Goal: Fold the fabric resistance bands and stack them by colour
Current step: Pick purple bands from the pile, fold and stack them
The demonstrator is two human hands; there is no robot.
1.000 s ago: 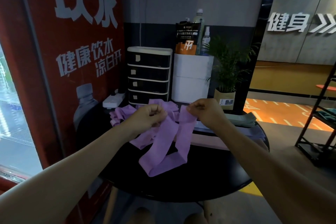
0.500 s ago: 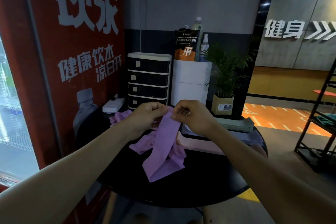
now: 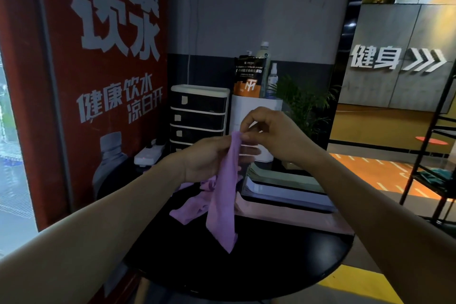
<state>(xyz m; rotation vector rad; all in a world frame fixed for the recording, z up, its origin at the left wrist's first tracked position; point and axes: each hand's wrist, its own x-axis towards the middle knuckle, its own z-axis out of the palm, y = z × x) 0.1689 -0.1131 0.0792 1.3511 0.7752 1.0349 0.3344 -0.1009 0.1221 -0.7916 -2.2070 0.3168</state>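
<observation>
Both hands, left hand (image 3: 207, 158) and right hand (image 3: 276, 136), pinch the purple band (image 3: 223, 195) with their fingers, above the black surface (image 3: 271, 266).

Hands: left (image 3: 209, 155) and right (image 3: 271, 133) closed together and rose. Purple band (image 3: 223, 195): loop doubled into one narrow strip, lifted, hanging over table (image 3: 283, 266).
</observation>
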